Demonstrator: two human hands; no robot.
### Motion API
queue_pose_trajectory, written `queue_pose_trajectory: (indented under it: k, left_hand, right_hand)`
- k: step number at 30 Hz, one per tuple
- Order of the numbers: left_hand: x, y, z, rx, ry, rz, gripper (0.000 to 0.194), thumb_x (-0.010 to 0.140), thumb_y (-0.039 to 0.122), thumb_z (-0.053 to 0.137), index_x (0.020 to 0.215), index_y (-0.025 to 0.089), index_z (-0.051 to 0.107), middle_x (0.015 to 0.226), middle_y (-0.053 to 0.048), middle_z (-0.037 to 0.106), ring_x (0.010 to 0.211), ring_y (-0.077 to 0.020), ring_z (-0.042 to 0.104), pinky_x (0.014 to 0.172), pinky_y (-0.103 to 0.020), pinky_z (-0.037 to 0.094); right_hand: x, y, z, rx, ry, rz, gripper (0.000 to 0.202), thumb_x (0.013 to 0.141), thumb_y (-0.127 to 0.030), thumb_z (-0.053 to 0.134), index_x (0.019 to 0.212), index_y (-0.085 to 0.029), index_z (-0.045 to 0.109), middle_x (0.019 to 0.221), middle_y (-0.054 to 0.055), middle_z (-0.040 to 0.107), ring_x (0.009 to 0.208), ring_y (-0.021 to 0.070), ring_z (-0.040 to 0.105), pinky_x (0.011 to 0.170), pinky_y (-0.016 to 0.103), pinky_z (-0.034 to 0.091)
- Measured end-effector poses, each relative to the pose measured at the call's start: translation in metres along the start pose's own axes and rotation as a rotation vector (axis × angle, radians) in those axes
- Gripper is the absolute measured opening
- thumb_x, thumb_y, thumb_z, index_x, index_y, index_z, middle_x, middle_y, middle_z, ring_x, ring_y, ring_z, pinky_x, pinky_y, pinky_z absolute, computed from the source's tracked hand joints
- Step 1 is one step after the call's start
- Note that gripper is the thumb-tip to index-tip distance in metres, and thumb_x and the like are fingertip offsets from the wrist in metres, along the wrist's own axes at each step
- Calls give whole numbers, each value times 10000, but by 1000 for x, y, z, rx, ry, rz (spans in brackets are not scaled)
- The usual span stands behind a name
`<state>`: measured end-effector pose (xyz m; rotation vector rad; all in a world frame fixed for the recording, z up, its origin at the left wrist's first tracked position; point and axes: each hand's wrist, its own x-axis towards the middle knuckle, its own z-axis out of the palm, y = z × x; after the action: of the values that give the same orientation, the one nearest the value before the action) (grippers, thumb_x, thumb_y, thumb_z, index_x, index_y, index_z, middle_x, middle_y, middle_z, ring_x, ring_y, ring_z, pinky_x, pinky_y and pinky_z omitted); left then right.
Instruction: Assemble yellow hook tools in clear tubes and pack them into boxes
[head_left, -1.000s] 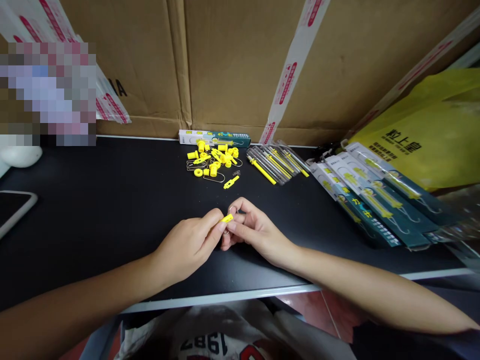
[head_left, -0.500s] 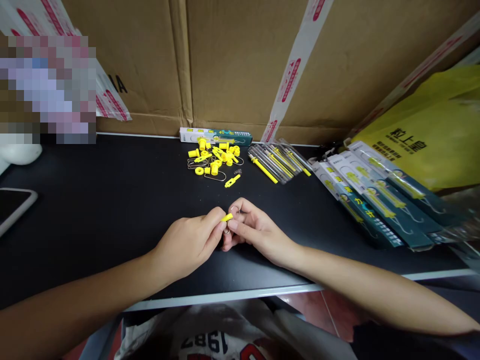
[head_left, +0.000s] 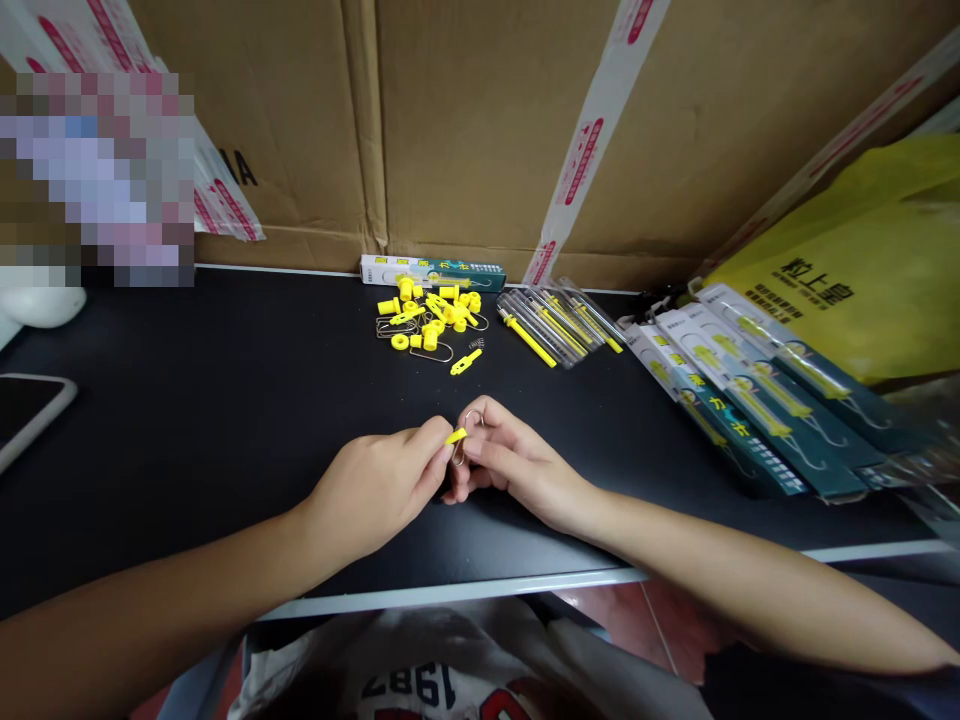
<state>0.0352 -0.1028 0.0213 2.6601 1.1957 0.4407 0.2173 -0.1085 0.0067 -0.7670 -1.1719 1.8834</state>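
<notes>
My left hand (head_left: 386, 480) pinches a small yellow plastic piece (head_left: 455, 437) between thumb and forefinger. Against it, my right hand (head_left: 517, 455) holds a bent metal wire hook (head_left: 474, 414), whose curved end shows above the thumb. The two hands meet low over the black table, near its front edge. Whether the hook passes through the yellow piece I cannot tell. Farther back lies a pile of yellow plastic parts (head_left: 429, 335) and wire hooks. A loose yellow part (head_left: 466, 362) and a small spring (head_left: 477, 344) lie just in front of that pile.
Clear tubes with yellow rods (head_left: 559, 325) lie right of the pile. Printed boxes (head_left: 739, 390) are stacked at right, beside a yellow bag (head_left: 862, 260). Another box (head_left: 431, 272) rests before the cardboard wall (head_left: 465, 130). At left are a phone (head_left: 34, 415) and a white object (head_left: 45, 305).
The wire hook has shifted slightly between the fingers, and more of its curve shows. Both hands stay in nearly the same place.
</notes>
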Motion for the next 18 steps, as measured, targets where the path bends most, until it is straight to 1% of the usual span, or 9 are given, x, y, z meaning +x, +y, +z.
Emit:
queue_pose_trajectory:
  k: [2,5,9,14,18]
  left_hand:
    - [0,0,0,-28,-1,-12,178,951,217,347,831,197,477,631,41,597,520,-113,587,477,-209,331]
    - [0,1,0,-43,0,-18,178,952,219,354,819,195,469,632,42,596,516,-117,585,476,-212,339]
    - [0,1,1,5,-8,-20,195,957,233,346,810,194,470,629,36,600,523,-123,593,474,-218,338]
    - [1,2,0,108,-26,-19,228,961,245,306,820,193,477,637,19,619,531,-127,604,465,-217,321]
    - [0,3,1,105,-62,-24,224,965,248,299,833,193,471,627,15,617,525,-140,612,447,-216,304]
  right_hand:
    - [0,0,0,-5,3,2,264,855,-362,632,868,-204,421,667,-69,599,599,80,626,691,285,560]
    - [0,-1,1,-8,-4,7,275,853,-357,638,860,-198,415,698,-41,646,636,87,649,691,266,558]
    - [0,-1,2,-8,-23,10,282,860,-356,631,852,-193,401,739,1,698,669,107,681,683,275,566]
    - [-1,-1,3,-16,3,-17,307,822,-324,681,817,-194,403,670,-30,682,618,88,661,643,239,555]
    - [-2,1,4,-18,27,-24,313,816,-323,687,787,-196,403,634,-45,665,587,81,642,629,238,552]
